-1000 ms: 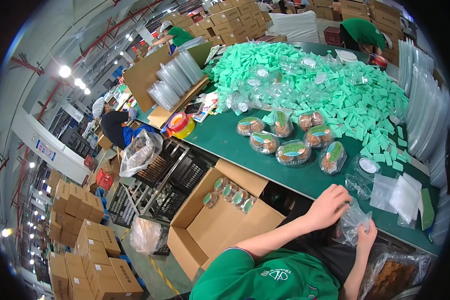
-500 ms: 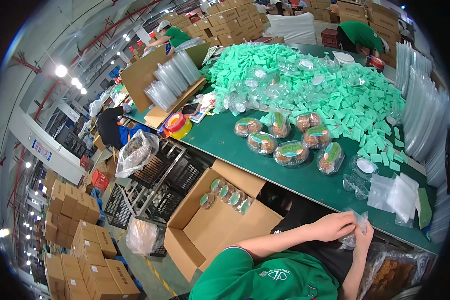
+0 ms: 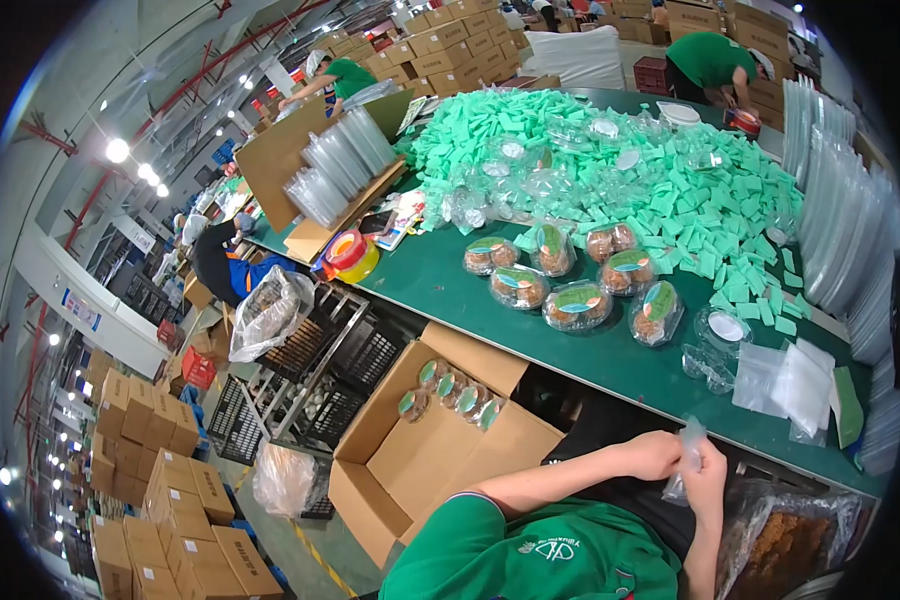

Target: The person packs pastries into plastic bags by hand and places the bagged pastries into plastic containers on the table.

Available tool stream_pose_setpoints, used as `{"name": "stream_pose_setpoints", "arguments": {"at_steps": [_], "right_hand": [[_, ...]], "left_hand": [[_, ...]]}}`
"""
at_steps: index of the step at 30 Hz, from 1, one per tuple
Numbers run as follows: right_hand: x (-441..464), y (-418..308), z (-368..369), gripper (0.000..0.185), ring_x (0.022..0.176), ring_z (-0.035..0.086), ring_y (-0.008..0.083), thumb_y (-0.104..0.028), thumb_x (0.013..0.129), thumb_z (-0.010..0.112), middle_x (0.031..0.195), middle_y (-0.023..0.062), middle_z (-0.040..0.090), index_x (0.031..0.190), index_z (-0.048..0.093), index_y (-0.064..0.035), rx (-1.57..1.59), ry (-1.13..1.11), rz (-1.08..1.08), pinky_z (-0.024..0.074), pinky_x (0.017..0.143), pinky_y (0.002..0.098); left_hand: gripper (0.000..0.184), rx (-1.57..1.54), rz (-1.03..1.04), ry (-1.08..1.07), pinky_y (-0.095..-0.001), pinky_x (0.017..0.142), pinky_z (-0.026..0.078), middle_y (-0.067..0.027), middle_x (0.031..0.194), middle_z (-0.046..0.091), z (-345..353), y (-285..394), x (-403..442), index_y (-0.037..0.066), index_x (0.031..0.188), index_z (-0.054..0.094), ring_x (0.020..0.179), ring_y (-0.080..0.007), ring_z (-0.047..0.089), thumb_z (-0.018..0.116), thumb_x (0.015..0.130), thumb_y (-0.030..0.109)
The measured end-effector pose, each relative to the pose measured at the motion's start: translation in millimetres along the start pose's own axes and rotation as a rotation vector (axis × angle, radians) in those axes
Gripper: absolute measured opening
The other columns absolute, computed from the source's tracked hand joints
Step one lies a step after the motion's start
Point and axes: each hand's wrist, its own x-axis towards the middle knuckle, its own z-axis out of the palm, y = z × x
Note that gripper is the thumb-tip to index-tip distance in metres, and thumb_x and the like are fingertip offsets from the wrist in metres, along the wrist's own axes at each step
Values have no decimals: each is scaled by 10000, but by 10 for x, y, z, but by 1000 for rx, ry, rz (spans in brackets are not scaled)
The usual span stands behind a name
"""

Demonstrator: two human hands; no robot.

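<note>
At the table's near edge, low on the right of the head view, my left hand (image 3: 654,455) and my right hand (image 3: 707,468) are close together. Both are closed on a crumpled clear plastic bag (image 3: 689,435), which sticks up between the fingers and hangs below them. On the green table (image 3: 450,310) beyond, several clear clamshell packs (image 3: 578,305) of brown food with green labels stand in a cluster. An open clear clamshell (image 3: 722,328) is just past my hands, and a stack of flat clear bags (image 3: 804,385) lies to their right.
Green foam pieces (image 3: 570,150) are heaped across the table. An open carton (image 3: 410,470) with several packs stands below left. Near my right arm is a plastic-lined container of brown food (image 3: 785,540). Tape rolls (image 3: 350,255) sit at left; a co-worker (image 3: 710,65) bends behind.
Both hands have shifted slightly left with the plastic bag, which now stands more upright between them. The co-worker at the back right has raised their head and reaches toward a red object.
</note>
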Motion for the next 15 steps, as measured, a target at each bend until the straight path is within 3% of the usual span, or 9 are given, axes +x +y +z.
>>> {"name": "stream_pose_setpoints", "arguments": {"at_steps": [3,6,7,11,14,15], "right_hand": [[-77,154,73,37,548,481,123,8,692,525,605,86,502,685,491,19,-84,-34,-40,387,513,267],[-131,214,99,45,554,508,155,15,673,533,624,103,525,686,490,16,-43,-44,-46,388,507,284],[-144,228,105,49,557,517,166,17,667,537,633,110,532,689,493,15,-21,-42,-58,387,506,289],[-209,176,99,131,548,476,274,9,630,555,606,131,462,657,427,9,-298,-95,-213,366,508,334],[-224,79,163,149,535,448,288,5,627,549,590,132,432,646,401,1,-216,-26,-211,353,505,350],[-226,106,155,139,540,452,302,3,626,548,594,135,445,644,411,-2,-230,-36,-221,354,509,363]], "left_hand": [[209,47,-30,-53,-411,664,465,-164,820,611,-2,-54,53,27,920,558,774,-337,602,570,775,178],[181,-412,-178,32,-347,560,464,-109,740,597,-104,59,10,42,946,561,652,-221,599,552,774,101],[308,-749,-285,-27,-260,449,403,-50,714,557,-181,121,36,46,1080,527,553,-111,528,507,774,18],[502,-1146,-305,60,-203,406,331,-26,777,547,-315,122,39,14,1265,382,506,-71,461,464,773,-38],[451,-1271,-269,167,-192,416,329,-15,791,552,-198,82,91,21,1228,422,528,-62,458,500,786,-20],[327,-1181,-259,228,-205,473,381,-2,799,555,-165,105,101,20,1131,498,589,-60,487,558,810,39]]}}
